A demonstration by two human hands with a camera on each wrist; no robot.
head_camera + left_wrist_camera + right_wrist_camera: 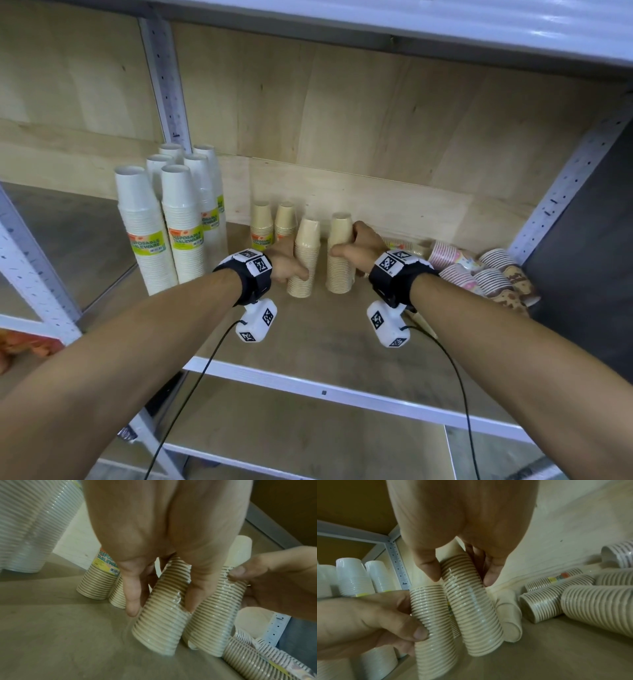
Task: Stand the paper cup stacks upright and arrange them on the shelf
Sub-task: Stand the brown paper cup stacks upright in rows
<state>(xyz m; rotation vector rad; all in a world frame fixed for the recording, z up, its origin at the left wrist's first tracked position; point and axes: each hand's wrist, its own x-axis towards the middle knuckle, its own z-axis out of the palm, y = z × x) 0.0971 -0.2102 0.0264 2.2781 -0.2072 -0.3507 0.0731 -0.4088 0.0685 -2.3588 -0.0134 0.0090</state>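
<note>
1. Fingers of the left hand (287,265): thumb and fingers (133,601) curl round the left beige cup stack (304,258), pinching it at mid-height from either side.
2. Fingers of the right hand (359,245): thumb (428,569) and fingers wrap the upper part of the right beige cup stack (339,255); both stacks stand base-up on the shelf board (325,339), just beside each other but apart.
3. Behind them, two labelled beige stacks (272,222) stand upright; further left stands a cluster of tall white cup stacks (171,219).
4. To the right, patterned cup stacks (479,270) lie on their sides near the upright post (565,192), not yet stood up.
5. Step in hand, as judged: seating the two held stacks in a front row before the labelled pair.
6. Next move calls for: sliding both stacks level with the row, releasing without tipping them, then reaching right for a fallen stack. The wrapped sleeves probably flex under a hard squeeze, so a light grip low on the stack suits.
</note>
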